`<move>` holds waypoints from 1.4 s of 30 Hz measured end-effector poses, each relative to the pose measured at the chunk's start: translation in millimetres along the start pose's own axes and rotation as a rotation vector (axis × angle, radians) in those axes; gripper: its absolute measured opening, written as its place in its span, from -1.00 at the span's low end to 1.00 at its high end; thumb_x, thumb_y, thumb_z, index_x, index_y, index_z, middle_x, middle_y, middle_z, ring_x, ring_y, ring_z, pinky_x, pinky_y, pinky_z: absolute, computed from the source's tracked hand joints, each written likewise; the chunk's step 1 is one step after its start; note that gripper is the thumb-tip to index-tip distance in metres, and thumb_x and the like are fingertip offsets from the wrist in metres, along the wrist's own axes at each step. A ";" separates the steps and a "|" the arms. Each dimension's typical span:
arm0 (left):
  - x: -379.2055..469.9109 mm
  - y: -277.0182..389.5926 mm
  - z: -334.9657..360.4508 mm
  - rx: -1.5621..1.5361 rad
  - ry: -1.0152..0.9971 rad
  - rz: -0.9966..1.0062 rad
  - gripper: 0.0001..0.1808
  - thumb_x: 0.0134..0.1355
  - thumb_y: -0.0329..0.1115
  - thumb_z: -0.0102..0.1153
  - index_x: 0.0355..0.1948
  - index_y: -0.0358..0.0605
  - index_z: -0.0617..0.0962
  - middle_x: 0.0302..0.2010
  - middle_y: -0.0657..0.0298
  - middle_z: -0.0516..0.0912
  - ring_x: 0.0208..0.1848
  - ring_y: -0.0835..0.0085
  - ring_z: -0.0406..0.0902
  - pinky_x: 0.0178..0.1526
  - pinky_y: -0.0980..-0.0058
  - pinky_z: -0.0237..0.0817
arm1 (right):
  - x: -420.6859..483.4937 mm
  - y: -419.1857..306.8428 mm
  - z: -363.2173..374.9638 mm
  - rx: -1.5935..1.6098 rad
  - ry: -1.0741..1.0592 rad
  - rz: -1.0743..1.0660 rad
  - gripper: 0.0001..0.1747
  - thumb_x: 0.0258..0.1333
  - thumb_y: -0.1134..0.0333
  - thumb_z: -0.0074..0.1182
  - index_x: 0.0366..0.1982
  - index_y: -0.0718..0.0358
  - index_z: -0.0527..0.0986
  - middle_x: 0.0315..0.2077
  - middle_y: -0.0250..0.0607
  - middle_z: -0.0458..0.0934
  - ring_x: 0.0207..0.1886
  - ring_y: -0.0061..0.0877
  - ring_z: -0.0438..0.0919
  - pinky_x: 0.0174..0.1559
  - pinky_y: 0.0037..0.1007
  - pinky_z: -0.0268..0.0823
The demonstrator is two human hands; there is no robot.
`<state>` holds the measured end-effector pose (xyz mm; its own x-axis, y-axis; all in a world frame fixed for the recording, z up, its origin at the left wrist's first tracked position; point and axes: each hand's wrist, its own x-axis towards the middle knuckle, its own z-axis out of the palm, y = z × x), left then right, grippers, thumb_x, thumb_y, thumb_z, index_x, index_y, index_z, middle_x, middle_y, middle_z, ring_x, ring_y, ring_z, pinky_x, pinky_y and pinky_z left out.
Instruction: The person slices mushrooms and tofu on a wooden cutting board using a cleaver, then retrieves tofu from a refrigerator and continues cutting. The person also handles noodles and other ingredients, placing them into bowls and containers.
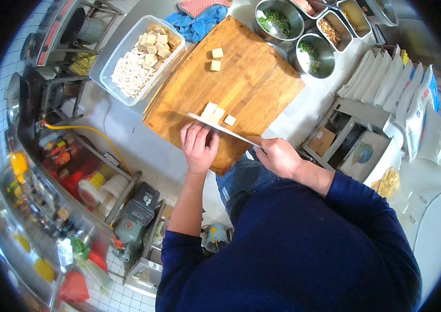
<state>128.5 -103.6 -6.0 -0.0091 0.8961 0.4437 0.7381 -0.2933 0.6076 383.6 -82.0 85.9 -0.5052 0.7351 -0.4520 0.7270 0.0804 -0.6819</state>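
My right hand (pixel 280 158) grips the handle end of a kitchen knife (pixel 230 131), whose blade slants across the near part of a wooden cutting board (pixel 243 84). Against the far side of the blade sit pale yellow tofu-like pieces (pixel 212 112), partly hidden by it. One loose cube (pixel 230 120) lies just right of them, and two more cubes (pixel 215 65) rest farther up the board. My left hand (pixel 199 150) is on the near side of the blade, fingers curled down close to it. Whatever is under those fingers is hidden.
Left of the board stands a clear plastic tub (pixel 121 99) of tan cubes and white pieces. Behind are a blue cloth (pixel 201 23), steel pots (pixel 312 54) with chopped greens and a tray of chopped food (pixel 329 31). White bags (pixel 384 78) line the right.
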 end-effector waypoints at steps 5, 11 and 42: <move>8.0 12.9 -7.8 0.076 -0.014 -0.168 -0.33 0.01 -0.41 0.68 0.18 -0.14 0.65 0.18 0.10 0.60 0.21 0.06 0.53 0.23 0.12 0.44 | -18.6 43.3 -6.7 0.767 -0.101 0.333 -0.70 0.61 0.27 0.05 -0.23 0.36 0.53 -0.61 -0.31 0.48 -0.64 -0.54 0.50 -0.51 -0.37 0.41; 32.2 39.4 -7.7 -0.008 -0.276 -0.642 -0.06 -0.09 -0.25 0.75 0.35 -0.17 0.56 0.25 0.08 0.54 0.27 -0.01 0.58 0.30 0.13 0.49 | -25.7 103.2 -17.4 1.182 -0.203 0.448 -0.66 0.62 0.30 0.06 -0.40 0.22 0.45 -0.66 -0.38 0.40 -0.71 -0.59 0.39 -0.61 -0.41 0.37; 176.6 -61.5 -15.7 -0.082 0.302 -0.574 -0.64 0.27 -0.55 0.36 0.11 -0.24 0.66 0.03 0.04 0.75 -0.18 0.22 0.78 -0.08 0.23 0.60 | 45.6 -17.9 -95.7 0.457 0.097 0.213 -0.70 0.47 0.27 0.11 -0.17 0.44 0.56 -0.60 -0.28 0.52 -0.66 -0.52 0.54 -0.57 -0.32 0.45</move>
<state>70.8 67.4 45.3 -0.5846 0.7883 0.1918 0.5055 0.1689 0.8461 392.0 14.5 132.5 -0.3064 0.7641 -0.5677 0.5205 -0.3649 -0.7720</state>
